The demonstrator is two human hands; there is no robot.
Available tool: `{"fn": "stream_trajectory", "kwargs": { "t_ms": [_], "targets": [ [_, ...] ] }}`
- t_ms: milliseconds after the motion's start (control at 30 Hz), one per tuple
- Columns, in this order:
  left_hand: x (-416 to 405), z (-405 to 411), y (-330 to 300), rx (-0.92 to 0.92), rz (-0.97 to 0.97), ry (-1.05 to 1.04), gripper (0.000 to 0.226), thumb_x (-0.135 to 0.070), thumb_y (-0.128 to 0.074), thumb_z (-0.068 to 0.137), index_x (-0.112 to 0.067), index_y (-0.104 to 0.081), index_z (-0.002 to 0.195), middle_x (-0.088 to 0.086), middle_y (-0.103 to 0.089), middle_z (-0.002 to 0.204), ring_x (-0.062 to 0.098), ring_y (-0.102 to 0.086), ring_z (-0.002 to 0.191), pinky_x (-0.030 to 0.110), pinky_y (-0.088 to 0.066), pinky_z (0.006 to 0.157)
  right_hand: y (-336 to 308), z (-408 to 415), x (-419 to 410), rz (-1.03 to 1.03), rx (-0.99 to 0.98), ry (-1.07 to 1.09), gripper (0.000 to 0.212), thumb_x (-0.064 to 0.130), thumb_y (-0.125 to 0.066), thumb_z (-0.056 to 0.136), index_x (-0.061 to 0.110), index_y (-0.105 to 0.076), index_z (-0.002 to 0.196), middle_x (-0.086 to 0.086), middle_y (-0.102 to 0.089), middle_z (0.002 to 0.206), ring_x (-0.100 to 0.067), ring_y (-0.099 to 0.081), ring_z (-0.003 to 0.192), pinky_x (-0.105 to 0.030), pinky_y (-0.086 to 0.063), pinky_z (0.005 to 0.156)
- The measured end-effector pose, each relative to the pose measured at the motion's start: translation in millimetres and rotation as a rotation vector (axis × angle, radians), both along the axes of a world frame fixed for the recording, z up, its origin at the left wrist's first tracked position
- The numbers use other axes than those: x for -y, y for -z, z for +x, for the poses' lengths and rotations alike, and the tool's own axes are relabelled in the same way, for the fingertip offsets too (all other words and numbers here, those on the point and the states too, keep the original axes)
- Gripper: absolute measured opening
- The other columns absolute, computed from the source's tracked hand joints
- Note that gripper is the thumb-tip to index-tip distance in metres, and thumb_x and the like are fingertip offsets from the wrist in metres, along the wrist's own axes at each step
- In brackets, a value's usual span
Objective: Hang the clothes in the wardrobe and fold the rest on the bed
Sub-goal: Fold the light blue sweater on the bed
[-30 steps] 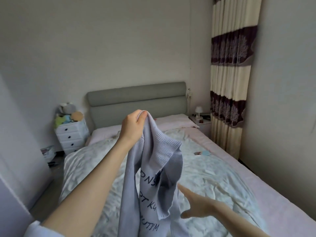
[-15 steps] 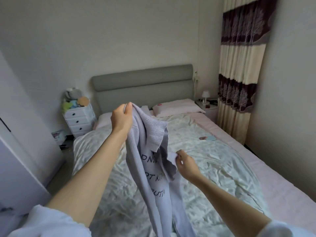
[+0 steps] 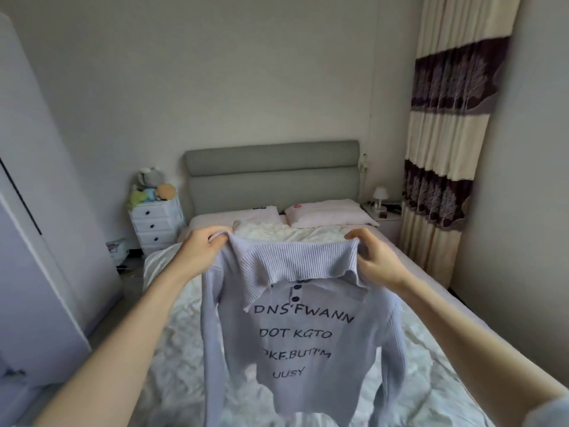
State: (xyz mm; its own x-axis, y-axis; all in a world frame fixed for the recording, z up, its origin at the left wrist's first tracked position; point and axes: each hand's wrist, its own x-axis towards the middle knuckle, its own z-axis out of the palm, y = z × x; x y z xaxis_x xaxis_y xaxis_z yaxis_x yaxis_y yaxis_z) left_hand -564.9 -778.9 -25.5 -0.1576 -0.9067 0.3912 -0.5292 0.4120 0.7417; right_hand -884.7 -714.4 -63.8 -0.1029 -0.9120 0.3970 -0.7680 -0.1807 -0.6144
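Note:
A pale lilac knit sweater (image 3: pixel 308 340) with a ribbed collar, dark buttons and black lettering hangs spread out in the air above the bed (image 3: pixel 431 322). My left hand (image 3: pixel 200 251) grips its left shoulder by the collar. My right hand (image 3: pixel 377 260) grips the right shoulder. The front faces me and both sleeves dangle down. The white wardrobe (image 3: pixel 37 272) stands at the left edge, its door partly in view.
A rumpled pale duvet covers the bed, with two pink pillows (image 3: pixel 329 215) by the grey headboard. A white drawer unit (image 3: pixel 157 224) topped with soft toys stands left of the bed. A nightstand with a lamp (image 3: pixel 380 198) and a striped curtain (image 3: pixel 443 167) are on the right.
My right hand has risen and taken hold of the sweater's right shoulder. The sweater, bunched and hanging from my left hand before, is now stretched wide between both hands.

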Motion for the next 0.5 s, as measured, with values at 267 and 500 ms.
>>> {"fn": "stream_trajectory", "kwargs": {
  "t_ms": [267, 500],
  "targets": [
    [-61, 13, 45, 0.128, -0.234, -0.335, 0.019, -0.007, -0.044, 0.096, 0.002, -0.06, 0.093, 0.009, -0.057, 0.079, 0.024, -0.048, 0.076, 0.025, -0.018, 0.058, 14, 19, -64, -0.224, -0.044, 0.048, 0.01, 0.0, -0.055, 0.088, 0.005, -0.063, 0.092, 0.015, -0.047, 0.06, -0.019, -0.046, 0.061, -0.031, -0.034, 0.057],
    [-139, 19, 62, 0.067, -0.362, -0.387, 0.022, -0.014, -0.041, 0.098, -0.012, -0.059, 0.111, 0.017, -0.067, 0.094, 0.038, -0.061, 0.083, 0.038, -0.044, 0.067, 20, 20, -144, -0.381, -0.026, 0.08, 0.012, -0.005, -0.056, 0.082, 0.006, -0.061, 0.083, 0.013, -0.047, 0.058, -0.017, -0.046, 0.054, -0.028, -0.034, 0.052]
  ]
}}
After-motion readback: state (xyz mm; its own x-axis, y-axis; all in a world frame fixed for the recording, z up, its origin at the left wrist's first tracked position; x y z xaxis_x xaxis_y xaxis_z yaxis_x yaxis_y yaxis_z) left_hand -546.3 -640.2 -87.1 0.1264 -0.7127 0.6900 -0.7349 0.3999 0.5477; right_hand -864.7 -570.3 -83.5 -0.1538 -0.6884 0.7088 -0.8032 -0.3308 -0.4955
